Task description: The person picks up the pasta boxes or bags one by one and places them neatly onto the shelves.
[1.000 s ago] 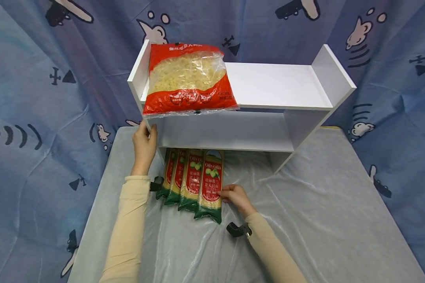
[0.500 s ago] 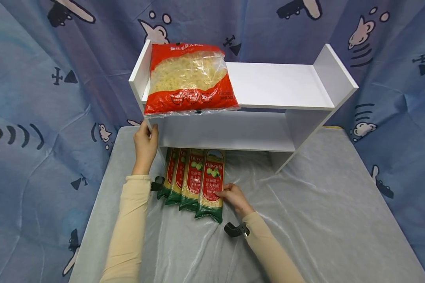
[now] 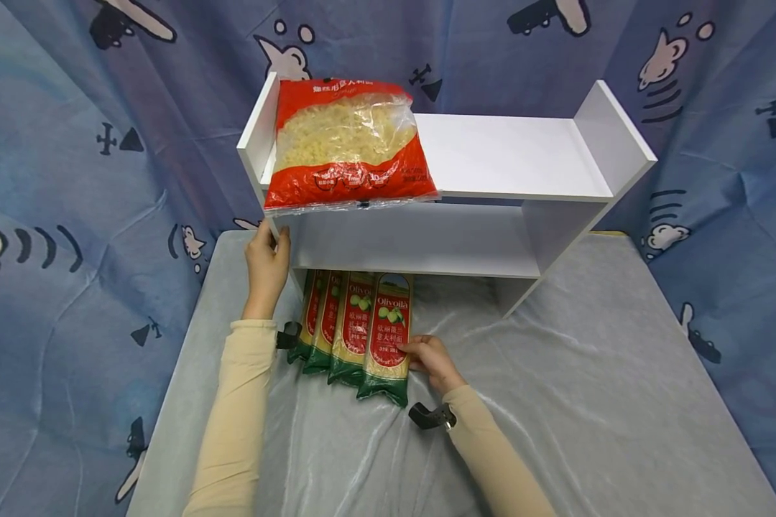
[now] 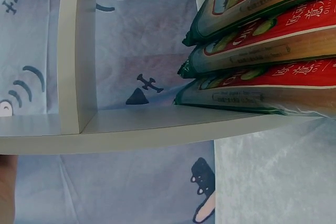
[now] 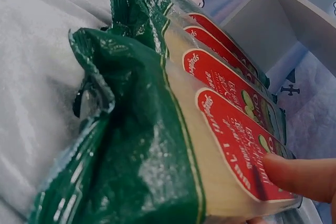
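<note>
Pinching the rightmost pasta packet (image 3: pixel 388 337), the right hand (image 3: pixel 432 362) shows no clear change, suggesting a pause; the packet protrudes beneath the front of the shelf (image 3: pixel 504 158). Left hand (image 3: pixel 267 273) grips the shelf's left edge.

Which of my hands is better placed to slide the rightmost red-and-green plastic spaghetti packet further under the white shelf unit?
Probably your right hand: it pinches that packet at its right edge. Your left hand grips the shelf unit at its left side.
</note>
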Action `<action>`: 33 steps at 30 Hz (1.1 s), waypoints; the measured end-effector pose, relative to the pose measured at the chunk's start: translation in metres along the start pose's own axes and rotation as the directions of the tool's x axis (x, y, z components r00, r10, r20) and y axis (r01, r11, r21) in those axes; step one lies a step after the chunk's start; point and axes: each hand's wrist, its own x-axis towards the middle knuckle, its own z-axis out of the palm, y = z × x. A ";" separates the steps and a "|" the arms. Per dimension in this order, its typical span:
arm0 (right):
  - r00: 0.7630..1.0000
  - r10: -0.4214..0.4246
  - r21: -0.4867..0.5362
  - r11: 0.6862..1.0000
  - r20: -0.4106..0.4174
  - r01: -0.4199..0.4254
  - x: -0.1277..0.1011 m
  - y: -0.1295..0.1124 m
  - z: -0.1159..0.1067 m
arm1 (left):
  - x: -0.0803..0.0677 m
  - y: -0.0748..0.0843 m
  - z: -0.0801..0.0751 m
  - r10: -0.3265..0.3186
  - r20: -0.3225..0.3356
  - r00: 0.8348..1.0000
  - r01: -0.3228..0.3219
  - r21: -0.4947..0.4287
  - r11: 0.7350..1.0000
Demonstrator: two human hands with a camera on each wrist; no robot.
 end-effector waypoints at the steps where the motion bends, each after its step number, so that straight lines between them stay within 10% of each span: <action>1: 1.000 0.001 0.009 1.000 -0.003 -0.001 0.001 0.000 0.001 | 0.000 0.000 0.000 0.001 0.000 1.000 -0.001 0.001 1.000; 33: 0.998 0.052 0.041 0.998 0.026 -0.053 0.011 0.006 -0.004 | 0.001 -0.001 0.000 -0.009 0.004 1.000 0.009 0.014 1.000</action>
